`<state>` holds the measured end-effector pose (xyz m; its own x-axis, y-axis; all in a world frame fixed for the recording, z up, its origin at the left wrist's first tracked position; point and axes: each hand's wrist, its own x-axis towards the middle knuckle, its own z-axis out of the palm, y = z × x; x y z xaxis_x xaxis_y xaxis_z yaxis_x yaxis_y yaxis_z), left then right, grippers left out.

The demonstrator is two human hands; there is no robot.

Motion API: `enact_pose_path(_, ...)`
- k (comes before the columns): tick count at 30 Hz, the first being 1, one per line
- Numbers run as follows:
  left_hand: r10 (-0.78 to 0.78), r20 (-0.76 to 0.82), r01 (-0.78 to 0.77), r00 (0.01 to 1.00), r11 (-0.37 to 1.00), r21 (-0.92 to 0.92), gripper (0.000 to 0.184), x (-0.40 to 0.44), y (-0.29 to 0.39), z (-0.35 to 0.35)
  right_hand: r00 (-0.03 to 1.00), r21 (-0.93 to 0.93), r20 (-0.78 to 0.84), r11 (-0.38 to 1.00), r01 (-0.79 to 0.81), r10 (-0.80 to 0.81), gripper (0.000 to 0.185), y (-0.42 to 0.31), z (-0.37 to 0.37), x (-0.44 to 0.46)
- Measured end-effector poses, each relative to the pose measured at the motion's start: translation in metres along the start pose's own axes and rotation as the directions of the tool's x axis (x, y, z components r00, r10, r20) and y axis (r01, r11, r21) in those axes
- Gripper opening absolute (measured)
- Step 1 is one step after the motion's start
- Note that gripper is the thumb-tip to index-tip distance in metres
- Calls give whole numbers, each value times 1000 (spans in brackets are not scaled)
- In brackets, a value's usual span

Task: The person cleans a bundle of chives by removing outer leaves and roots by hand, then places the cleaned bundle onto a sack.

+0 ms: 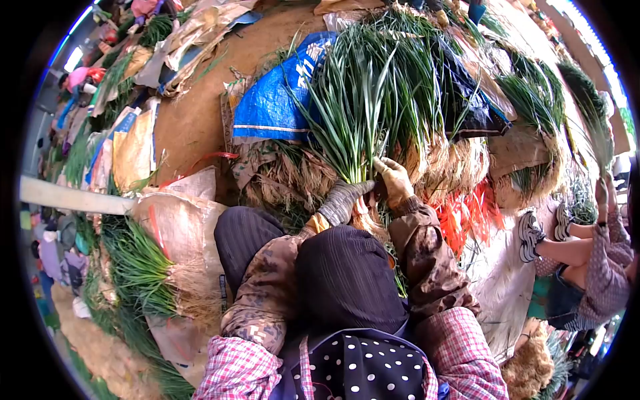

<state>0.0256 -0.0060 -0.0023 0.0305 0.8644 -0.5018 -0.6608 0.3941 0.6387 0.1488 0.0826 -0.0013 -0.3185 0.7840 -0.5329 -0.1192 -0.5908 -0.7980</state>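
My left hand [341,201], in a grey glove, is wrapped round the lower part of a bunch of long green leafy stalks [353,143]. The leaves point away from me, and pale roots [363,217] hang below the grip. On the bunch's right side, my right hand [396,180], in a soiled light glove, has its fingertips closed on stalks at the edge. Its inner fingers are partly hidden. Beyond both hands lies a big heap of the same rooted greens [417,87], partly over a blue woven sack [277,100].
More rooted greens [143,270] lie on sacking at my left. Red plastic ties [470,217] lie to the right of my right arm. A co-worker [590,280] sits at the far right, handling greens. A pale bar [73,197] juts in from the left.
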Motion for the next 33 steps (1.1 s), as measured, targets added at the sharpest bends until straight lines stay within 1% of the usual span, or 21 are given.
enact_pose_path(2,-22,-212,94,977,938,334,17,-2,9,8,997,-67,-63,997,38,-43,27,19,-5,17)
enact_pose_path(3,-9,-316,168,949,862,479,19,-3,14,10,981,-277,-106,952,128,-163,24,25,-6,23)
enact_pose_path(5,44,-354,133,934,877,462,24,-16,23,14,912,-662,-113,714,227,-395,19,38,-13,26)
enact_pose_path(6,37,-436,227,899,813,537,22,-11,24,14,769,-834,-60,455,311,-636,11,44,-13,21)
enact_pose_path(7,44,-514,322,857,734,598,21,-6,25,14,774,-875,27,360,324,-632,9,52,-18,16)
enact_pose_path(9,203,-467,100,861,831,547,23,39,-21,-39,774,-918,209,153,366,-598,7,70,-35,2)
enact_pose_path(11,74,-564,281,822,809,516,25,-12,27,7,892,-918,360,69,391,-275,14,99,-59,-28)
enact_pose_path(12,56,-510,209,858,870,447,25,5,10,-14,909,-901,398,-136,413,123,19,107,-69,-41)
enact_pose_path(13,58,-546,261,836,832,489,27,-11,25,2,800,-776,320,-343,529,507,22,131,-84,-43)
enact_pose_path(15,168,-455,96,874,860,502,29,5,2,-23,788,-866,271,-218,451,553,25,123,-99,-65)
enact_pose_path(17,152,-407,64,901,880,471,29,5,-3,-27,915,-914,223,-254,316,336,28,103,-88,-49)
enact_pose_path(19,97,-425,125,900,877,465,29,7,1,-21,944,-982,116,106,156,-307,29,89,-74,-33)
enact_pose_path(22,23,-425,218,905,833,509,17,5,16,-1,948,-977,-52,212,17,-314,40,65,-60,11)
enact_pose_path(24,50,-290,-12,956,991,131,13,-25,10,5,936,-983,-107,178,-49,-334,48,72,-64,41)
enact_pose_path(25,-57,-193,31,979,991,-132,16,-31,8,3,915,-964,-192,244,-108,-355,48,58,-45,27)
enact_pose_path(27,216,4,-215,976,974,-75,14,14,-25,-38,811,-901,148,261,346,-565,38,65,-55,38)
enact_pose_path(28,254,-67,-246,965,964,103,15,7,-21,-32,768,-869,76,336,364,-636,33,58,-41,22)
enact_pose_path(29,290,-138,-242,947,927,288,18,-1,-15,-25,900,-926,6,338,170,-436,33,51,-43,15)
enact_pose_path(30,324,-208,-202,923,867,455,21,-9,-9,-18,879,-811,33,501,301,-475,34,39,-32,-8)
enact_pose_path(31,225,-324,-46,919,877,479,23,-35,13,3,924,-821,88,498,279,-373,34,38,-37,-7)
enact_pose_path(33,201,-282,-17,938,839,544,28,-9,-11,-17,952,-748,76,614,252,-297,34,26,-19,-24)
